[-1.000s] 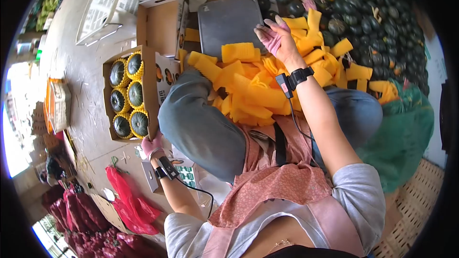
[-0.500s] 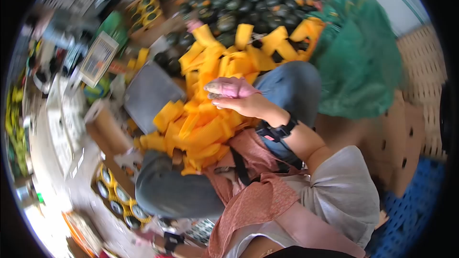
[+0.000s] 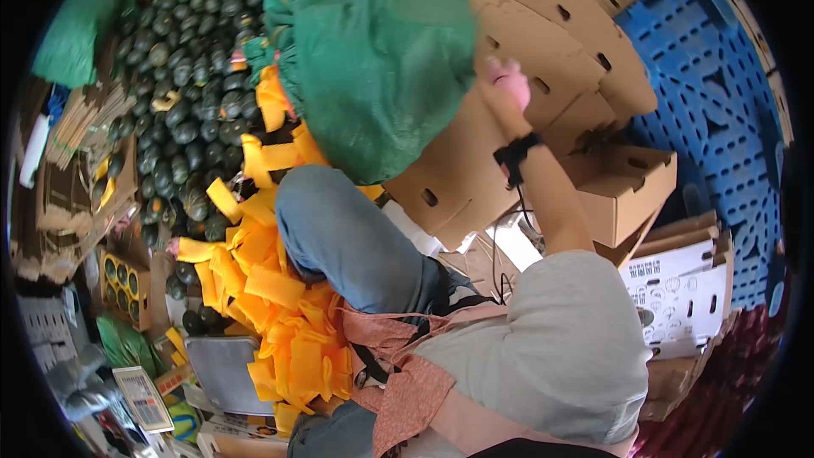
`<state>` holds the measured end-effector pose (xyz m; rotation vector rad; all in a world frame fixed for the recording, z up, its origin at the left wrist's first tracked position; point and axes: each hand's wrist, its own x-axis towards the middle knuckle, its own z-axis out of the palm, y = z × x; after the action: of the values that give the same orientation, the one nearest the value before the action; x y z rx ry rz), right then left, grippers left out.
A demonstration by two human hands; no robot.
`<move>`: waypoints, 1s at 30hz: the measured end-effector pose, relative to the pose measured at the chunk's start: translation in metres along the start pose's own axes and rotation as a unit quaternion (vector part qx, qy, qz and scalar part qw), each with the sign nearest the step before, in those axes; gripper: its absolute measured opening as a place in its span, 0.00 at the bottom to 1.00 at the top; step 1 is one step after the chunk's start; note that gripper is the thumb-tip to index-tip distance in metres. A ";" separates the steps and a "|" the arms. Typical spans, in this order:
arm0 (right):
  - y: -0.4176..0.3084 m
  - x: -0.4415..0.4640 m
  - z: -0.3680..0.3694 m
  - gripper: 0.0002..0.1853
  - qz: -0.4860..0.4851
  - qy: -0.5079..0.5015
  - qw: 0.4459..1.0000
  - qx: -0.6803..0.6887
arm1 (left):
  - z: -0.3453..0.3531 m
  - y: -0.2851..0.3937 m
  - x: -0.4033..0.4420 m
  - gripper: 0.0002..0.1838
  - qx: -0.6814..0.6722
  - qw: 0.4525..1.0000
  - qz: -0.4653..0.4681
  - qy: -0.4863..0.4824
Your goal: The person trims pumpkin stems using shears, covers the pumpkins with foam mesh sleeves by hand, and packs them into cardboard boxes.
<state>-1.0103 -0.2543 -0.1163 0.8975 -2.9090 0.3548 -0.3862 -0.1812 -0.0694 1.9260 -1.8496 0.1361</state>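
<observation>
One right hand (image 3: 507, 86), gloved in pink, is over the flattened brown cartons (image 3: 543, 38) — at least two, leaning just beside one green sack (image 3: 381, 59); blur hides whether its fingers are spread or pinching cardboard. One brown box (image 3: 623, 195) stands open nearby. Six squashes sit in a far carton (image 3: 144, 298); the loose squashes (image 3: 182, 76) and yellow foam sleeves (image 3: 275, 287) are too many to count. One white carton (image 3: 691, 288) bears dark characters — too small to read.
</observation>
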 end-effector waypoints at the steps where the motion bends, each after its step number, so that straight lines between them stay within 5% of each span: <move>1: 0.026 0.008 -0.007 0.23 0.033 0.025 0.998 -0.051 | -0.003 0.005 0.010 0.23 -0.002 1.000 0.021 -0.010; 3: 0.071 0.026 0.000 0.23 0.102 -0.085 0.983 -0.126 | -0.010 0.014 0.028 0.24 -0.003 0.998 0.058 -0.025; 4: 0.092 0.029 0.017 0.23 0.100 -0.219 0.953 -0.185 | -0.014 0.017 0.034 0.25 -0.001 0.997 0.072 -0.029; 6: 0.114 0.027 0.061 0.23 0.040 -0.449 0.847 -0.282 | -0.021 0.020 0.049 0.25 -0.001 0.995 0.090 -0.033; 8: 0.122 0.001 0.100 0.22 -0.001 -0.541 0.782 -0.311 | -0.029 0.022 0.063 0.26 -0.003 0.992 0.118 -0.040; 13: 0.130 -0.031 0.116 0.21 -0.045 -0.511 0.793 -0.328 | -0.030 0.063 0.083 0.32 -0.026 0.981 0.181 -0.063; 16: 0.149 -0.043 0.103 0.20 -0.082 -0.478 0.804 -0.343 | -0.011 0.045 0.083 0.33 -0.172 0.978 0.108 -0.051; 23: 0.183 -0.007 0.025 0.18 -0.082 -0.363 0.854 -0.363 | 0.120 -0.100 0.040 0.28 -0.122 0.979 -0.140 -0.079; 28: 0.117 0.029 -0.038 0.17 -0.121 -0.260 0.888 -0.358 | 0.165 -0.152 -0.028 0.34 -0.027 0.894 -0.386 -0.227; 30: 0.073 0.038 -0.067 0.17 -0.152 -0.213 0.897 -0.356 | 0.179 -0.157 -0.054 0.37 -0.016 0.886 -0.387 -0.254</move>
<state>-1.0830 -0.2004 -0.0602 1.3511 -2.7696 -0.9781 -0.2830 -0.2039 -0.2894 2.6868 -1.1620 -0.7093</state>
